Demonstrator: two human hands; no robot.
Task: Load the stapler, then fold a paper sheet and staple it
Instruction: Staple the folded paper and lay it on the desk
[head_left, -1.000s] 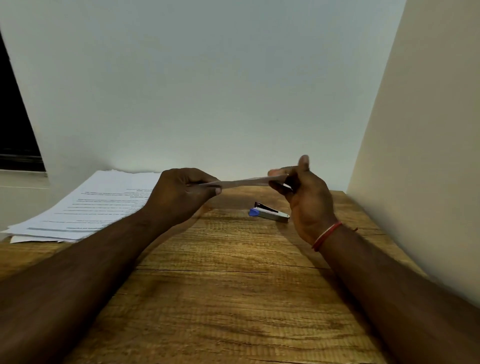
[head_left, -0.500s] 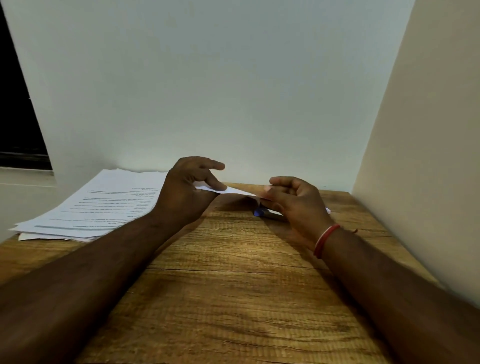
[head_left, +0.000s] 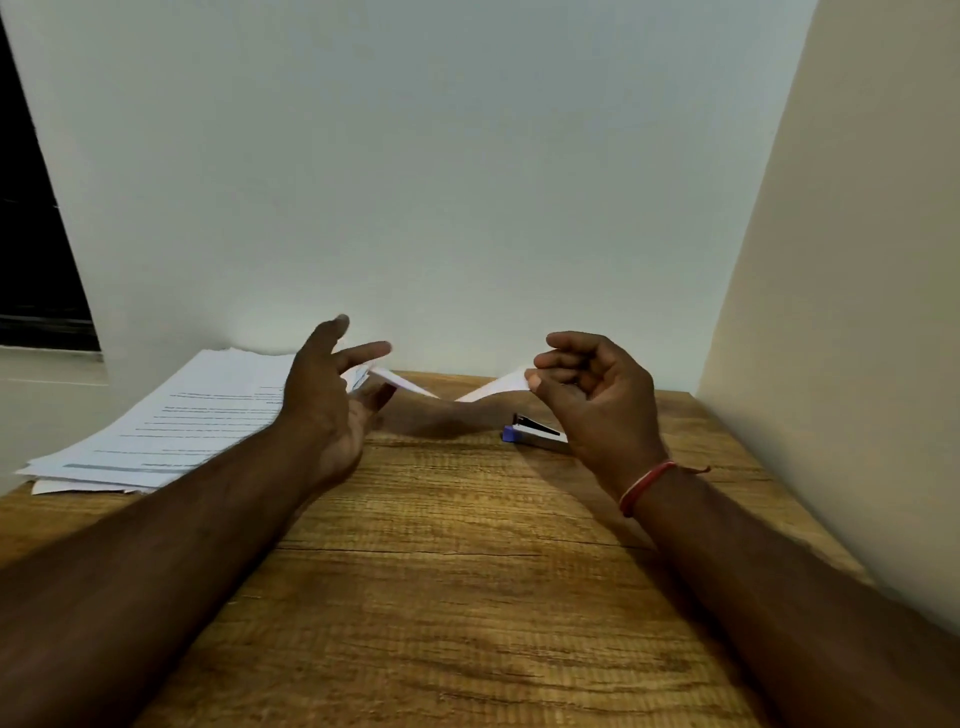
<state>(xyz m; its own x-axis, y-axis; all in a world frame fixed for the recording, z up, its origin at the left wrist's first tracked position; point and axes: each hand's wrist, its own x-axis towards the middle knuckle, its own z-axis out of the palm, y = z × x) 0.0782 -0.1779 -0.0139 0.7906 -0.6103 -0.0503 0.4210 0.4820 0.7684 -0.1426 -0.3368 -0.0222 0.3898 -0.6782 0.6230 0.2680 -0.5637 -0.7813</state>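
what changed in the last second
The hands moved apart; the white folded paper sheet sags in a V between them. The left hand has spread its fingers; the right hand still pinches its end. The blue and silver stapler and printed paper stack stayed put.

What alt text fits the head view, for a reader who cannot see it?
A white paper sheet sags in a V above a wooden table: the right hand pinches one end, the left hand, fingers spread, meets the other. A stapler and a paper stack lie on the table.
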